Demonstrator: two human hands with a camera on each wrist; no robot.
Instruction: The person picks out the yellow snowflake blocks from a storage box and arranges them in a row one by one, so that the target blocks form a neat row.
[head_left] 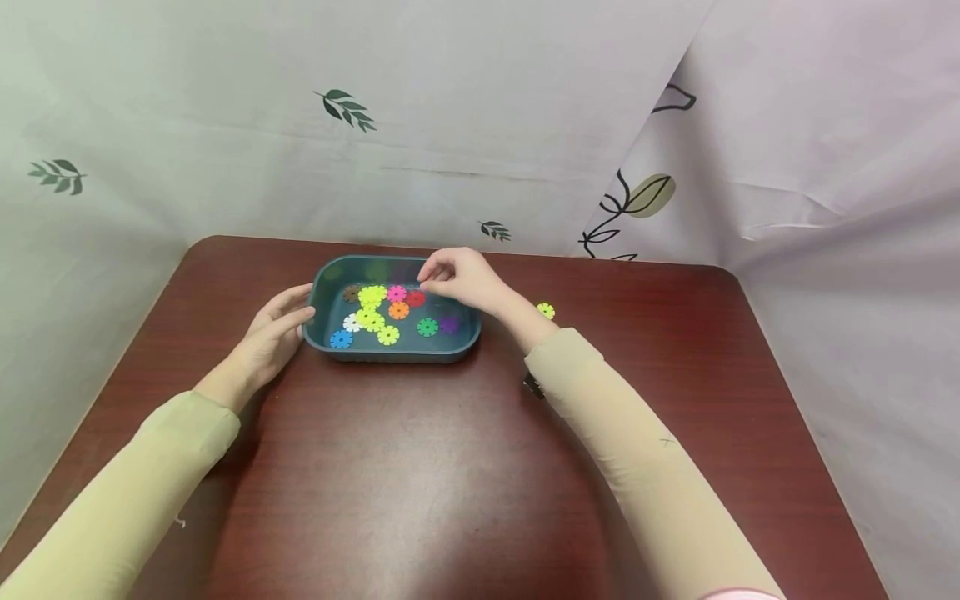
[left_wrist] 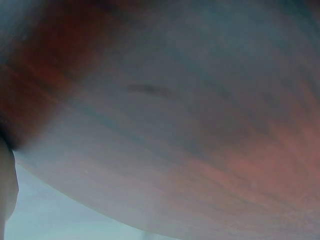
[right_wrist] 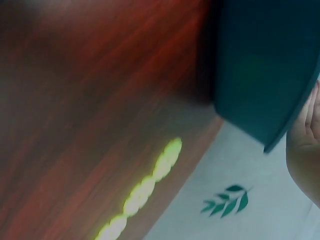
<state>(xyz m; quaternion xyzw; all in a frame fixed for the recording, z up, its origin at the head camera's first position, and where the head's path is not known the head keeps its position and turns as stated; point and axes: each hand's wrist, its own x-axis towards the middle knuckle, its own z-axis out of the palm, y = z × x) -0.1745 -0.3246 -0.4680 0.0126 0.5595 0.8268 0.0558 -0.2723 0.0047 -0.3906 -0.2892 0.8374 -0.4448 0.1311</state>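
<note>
A dark teal tray (head_left: 393,356) holds flat, notched plastic discs, several yellow ones (head_left: 371,320) clustered among blue (head_left: 341,339), white, brown, pink, red (head_left: 415,298), orange, green (head_left: 427,327) and purple. At the tray's left wall, my left hand (head_left: 266,337) rests its extended fingers and thumb against the rim. My right hand (head_left: 467,279) reaches over the right back part, thumb and index tips close together near the red disc; I cannot tell whether they pinch anything. The left wrist view is blurred, with no disc in it.
Right of the tray, a row of yellow discs (right_wrist: 140,195) stands on the brown table (right_wrist: 90,135); in the head view one yellow disc (head_left: 545,310) shows past my right forearm. A small black item (head_left: 533,385) shows under the right sleeve. A leaf-patterned cloth (head_left: 450,108) hangs behind.
</note>
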